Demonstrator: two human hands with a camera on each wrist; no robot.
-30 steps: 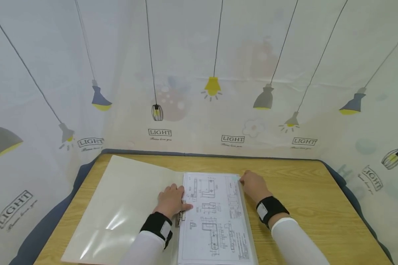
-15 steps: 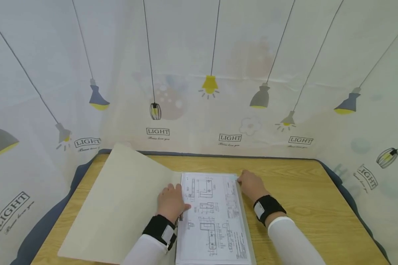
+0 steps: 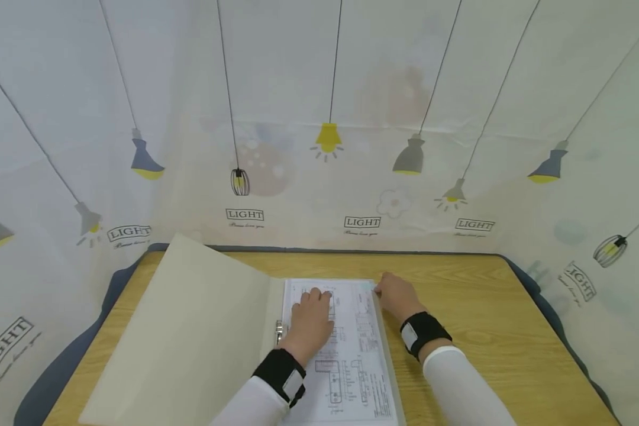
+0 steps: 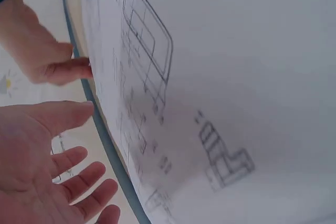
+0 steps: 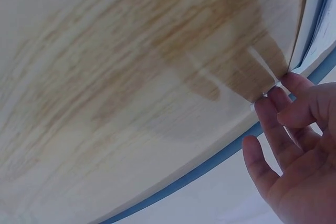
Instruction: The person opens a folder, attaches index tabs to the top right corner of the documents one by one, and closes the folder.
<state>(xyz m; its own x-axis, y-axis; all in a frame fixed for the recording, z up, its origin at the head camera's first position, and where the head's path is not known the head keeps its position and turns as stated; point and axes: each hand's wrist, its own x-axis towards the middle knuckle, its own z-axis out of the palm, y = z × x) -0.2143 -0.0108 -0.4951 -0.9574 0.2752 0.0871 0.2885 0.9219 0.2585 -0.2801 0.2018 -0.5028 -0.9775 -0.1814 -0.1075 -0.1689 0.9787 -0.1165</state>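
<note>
In the head view a pale clip folder [image 3: 191, 331] lies opened out, its cover to the left. Printed technical drawings [image 3: 346, 349] lie in its right half, beside a metal clip [image 3: 279, 331]. My left hand [image 3: 310, 322] is over the upper left part of the top drawing, hiding some of it. In the left wrist view its fingers [image 4: 89, 174] are loosely spread and hold nothing. My right hand [image 3: 399, 296] is at the upper right corner of the papers, thumb and fingertips at the edge. The right wrist view shows those fingertips [image 5: 262, 106] by the sheets' corner.
A wood-grain table [image 3: 458, 296] bears the folder, with bare wood to its right. Behind stands a pale curtain [image 3: 298, 71] printed with hanging lamps. Dark blue edging [image 3: 351, 252] runs along the table's far side.
My left hand has moved right from the clip and folder spine onto the drawing, uncovering the clip. My right hand stays at the corner. The cover's far edge has lifted slightly.
</note>
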